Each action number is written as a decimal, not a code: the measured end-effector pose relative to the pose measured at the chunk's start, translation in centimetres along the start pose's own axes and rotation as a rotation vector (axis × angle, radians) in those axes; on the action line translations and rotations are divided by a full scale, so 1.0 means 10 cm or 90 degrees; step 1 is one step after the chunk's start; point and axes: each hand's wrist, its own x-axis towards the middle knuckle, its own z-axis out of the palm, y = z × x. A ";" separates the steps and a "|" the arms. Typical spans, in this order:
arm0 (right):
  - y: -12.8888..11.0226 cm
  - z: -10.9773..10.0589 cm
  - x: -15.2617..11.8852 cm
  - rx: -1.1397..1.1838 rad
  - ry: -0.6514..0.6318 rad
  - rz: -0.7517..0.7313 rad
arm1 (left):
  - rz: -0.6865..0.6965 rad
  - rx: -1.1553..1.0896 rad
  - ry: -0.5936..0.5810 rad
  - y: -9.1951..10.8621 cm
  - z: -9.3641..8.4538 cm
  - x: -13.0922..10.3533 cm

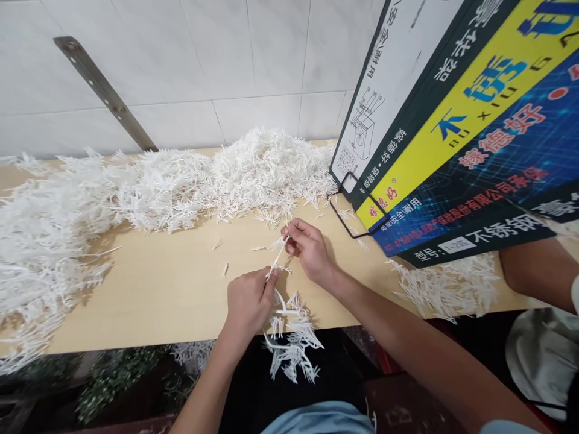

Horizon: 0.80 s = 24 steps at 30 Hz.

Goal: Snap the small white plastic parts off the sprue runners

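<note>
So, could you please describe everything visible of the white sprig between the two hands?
The white sprig has a thin, nearly straight stem with fine offshoots near both ends, and looks like plastic. It slants above the pale tabletop, its lower end pinched by the left hand, its upper end by the right hand. Fingers partly hide both ends. I cannot tell whether it joins the sprays hanging below.

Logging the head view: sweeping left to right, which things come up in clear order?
Metal strip with holes → left hand → right hand → large printed box.
</note>
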 end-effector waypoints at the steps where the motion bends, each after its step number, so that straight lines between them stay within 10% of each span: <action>1: -0.01 -0.01 0.02 0.014 0.024 -0.006 | 0.005 0.003 -0.001 0.00 0.00 -0.01; 7: -0.11 -0.17 0.19 0.073 0.147 -0.072 | 0.055 -0.101 -0.015 -0.05 -0.05 -0.08; 16: -0.33 -0.09 -0.03 -0.357 -0.317 -0.041 | -0.005 -0.093 0.024 -0.04 -0.03 -0.07; 24: -0.05 -0.11 0.09 -0.248 0.012 -0.058 | -0.003 -0.015 -0.004 0.02 -0.02 -0.04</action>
